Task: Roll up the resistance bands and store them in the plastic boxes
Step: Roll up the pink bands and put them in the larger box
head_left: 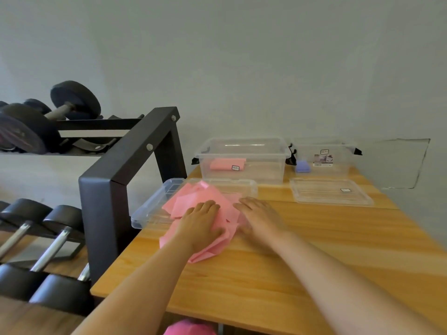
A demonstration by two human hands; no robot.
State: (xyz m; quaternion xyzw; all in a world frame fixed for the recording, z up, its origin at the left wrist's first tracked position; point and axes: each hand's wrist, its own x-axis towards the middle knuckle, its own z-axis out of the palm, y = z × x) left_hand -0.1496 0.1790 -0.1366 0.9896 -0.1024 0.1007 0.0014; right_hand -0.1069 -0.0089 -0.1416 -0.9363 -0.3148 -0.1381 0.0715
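Observation:
A loose, crumpled pink resistance band (193, 199) lies on the wooden table (302, 257), partly over a clear lid. My left hand (200, 223) lies flat on the band, fingers straight. My right hand (260, 217) rests palm down beside it, at the band's right edge. Behind stand two clear plastic boxes: the left box (242, 160) holds a rolled pink band (226, 164), the right box (324, 155) holds a rolled purple band (302, 166).
One clear lid (150, 211) lies under the pink band at the table's left edge; a second lid (331, 192) lies before the right box. A black dumbbell rack (135, 160) with dumbbells stands close on the left. A wall is behind.

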